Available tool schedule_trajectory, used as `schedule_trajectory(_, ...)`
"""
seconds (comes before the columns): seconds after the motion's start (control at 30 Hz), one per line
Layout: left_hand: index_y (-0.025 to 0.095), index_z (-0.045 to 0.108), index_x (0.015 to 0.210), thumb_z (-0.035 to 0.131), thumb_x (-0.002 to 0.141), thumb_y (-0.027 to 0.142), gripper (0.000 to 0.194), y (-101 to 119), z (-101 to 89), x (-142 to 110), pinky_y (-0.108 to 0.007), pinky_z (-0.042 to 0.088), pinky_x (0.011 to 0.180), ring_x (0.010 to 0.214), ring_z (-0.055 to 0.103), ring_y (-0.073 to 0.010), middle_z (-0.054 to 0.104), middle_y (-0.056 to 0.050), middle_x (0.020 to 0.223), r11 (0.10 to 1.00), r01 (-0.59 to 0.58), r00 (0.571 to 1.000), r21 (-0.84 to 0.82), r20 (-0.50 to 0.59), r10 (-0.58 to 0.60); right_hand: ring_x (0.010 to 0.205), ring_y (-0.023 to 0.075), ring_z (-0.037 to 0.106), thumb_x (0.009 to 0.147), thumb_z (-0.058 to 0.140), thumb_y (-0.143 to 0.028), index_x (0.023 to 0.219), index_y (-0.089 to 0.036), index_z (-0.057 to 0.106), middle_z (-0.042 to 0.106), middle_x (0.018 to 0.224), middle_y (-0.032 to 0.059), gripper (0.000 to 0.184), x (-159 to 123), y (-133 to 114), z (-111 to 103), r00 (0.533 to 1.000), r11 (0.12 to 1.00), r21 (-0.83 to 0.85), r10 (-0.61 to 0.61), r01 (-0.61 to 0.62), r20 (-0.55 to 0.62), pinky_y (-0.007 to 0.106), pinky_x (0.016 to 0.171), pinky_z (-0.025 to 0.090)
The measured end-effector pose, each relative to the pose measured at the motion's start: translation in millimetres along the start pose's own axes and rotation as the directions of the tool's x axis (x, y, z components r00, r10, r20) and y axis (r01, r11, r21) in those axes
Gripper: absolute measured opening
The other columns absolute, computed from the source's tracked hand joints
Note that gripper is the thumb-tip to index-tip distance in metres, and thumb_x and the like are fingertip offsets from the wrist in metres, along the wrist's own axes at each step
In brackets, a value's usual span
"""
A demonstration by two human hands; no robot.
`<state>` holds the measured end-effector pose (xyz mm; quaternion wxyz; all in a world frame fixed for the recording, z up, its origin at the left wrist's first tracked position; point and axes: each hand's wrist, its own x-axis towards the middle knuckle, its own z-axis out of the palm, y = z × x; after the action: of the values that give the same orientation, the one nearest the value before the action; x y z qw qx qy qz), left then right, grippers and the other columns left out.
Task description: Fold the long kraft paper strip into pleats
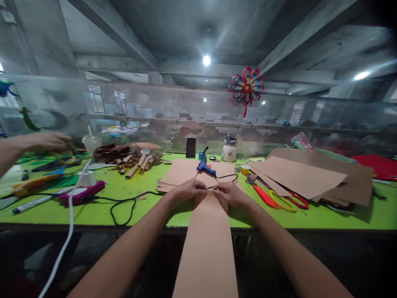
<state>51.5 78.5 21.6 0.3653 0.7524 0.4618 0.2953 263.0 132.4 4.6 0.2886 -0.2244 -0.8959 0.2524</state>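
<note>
A long strip of brown kraft paper (208, 244) runs from the table down toward me. My left hand (194, 188) pinches the left part of its far edge, and my right hand (231, 192) pinches the same edge on the right. The fingertips almost meet at the middle, where the edge looks narrowly folded or rolled. Just beyond my hands a blue glue gun (205, 166) rests on a stack of brown paper sheets (176, 174), its black cord trailing to the right.
Orange-handled scissors (266, 196), yellow-handled scissors (283, 203) and large brown sheets (304, 178) lie at right. A purple power strip (82, 193), paper rolls (139, 163) and a white cable (70, 219) are at left. Another person's hand (46, 141) reaches in. A bottle (228, 150) stands behind.
</note>
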Motion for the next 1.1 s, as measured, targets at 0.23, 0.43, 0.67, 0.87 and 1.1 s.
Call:
schedule_trajectory(0.23,0.01,0.065,0.076,0.06,0.073,0.036,0.026,0,2.5,0,-0.021,0.035,0.055,0.059,0.046,-0.0103,0.058,-0.001,0.065,1.0,-0.006,0.999,0.023,-0.035,0.007,0.07,0.0141,0.055,0.078,0.062,-0.027,0.088,-0.013,0.071,0.067,0.079,0.0057,0.02,1,-2,-4,1.0,1.0,-0.005,0.021,-0.021,0.013,0.023,0.061,0.04)
schedule_trajectory(0.43,0.01,0.067,0.08,0.059,0.074,0.03,0.022,-1,6.1,2,-0.022,0.036,0.057,0.061,0.047,-0.0109,0.06,-0.002,0.067,0.999,-0.025,0.999,-0.025,-0.029,0.025,0.067,0.013,0.053,0.084,0.054,-0.023,0.086,-0.013,0.066,0.065,0.076,0.0049,0.016,1,-4,4,0.997,0.988,-0.134,-0.072,0.073,0.011,0.023,0.061,0.038)
schedule_trajectory(0.67,0.009,0.07,0.089,0.064,0.073,0.035,0.032,4,0.5,-1,-0.023,0.036,0.059,0.063,0.049,-0.012,0.063,-0.004,0.072,0.998,-0.005,1.0,-0.057,0.005,0.005,0.066,0.0131,0.054,0.087,0.049,-0.019,0.086,-0.013,0.065,0.066,0.077,0.0052,0.016,-1,-8,6,0.994,0.979,-0.179,-0.106,0.1,-0.025,0.022,0.061,0.036)
schedule_trajectory(0.87,0.009,0.071,0.084,0.069,0.067,0.035,0.031,8,-0.2,-6,-0.023,0.037,0.059,0.06,0.048,-0.0113,0.062,-0.002,0.067,0.971,0.105,0.994,-0.216,0.047,-0.098,0.067,0.0133,0.054,0.089,0.047,-0.02,0.085,-0.013,0.064,0.066,0.076,0.0063,0.018,-3,-6,11,0.987,0.959,-0.251,-0.151,0.131,-0.061,0.023,0.063,0.036)
schedule_trajectory(1.1,0.009,0.072,0.077,0.069,0.068,0.036,0.029,4,3.9,-5,-0.022,0.031,0.053,0.055,0.043,-0.0095,0.058,-0.002,0.061,0.98,0.079,0.997,-0.18,0.004,-0.08,0.067,0.0138,0.055,0.089,0.049,-0.024,0.082,-0.014,0.064,0.065,0.073,0.0063,0.019,-5,-10,15,0.981,0.905,-0.391,-0.193,0.166,-0.03,0.023,0.062,0.034)
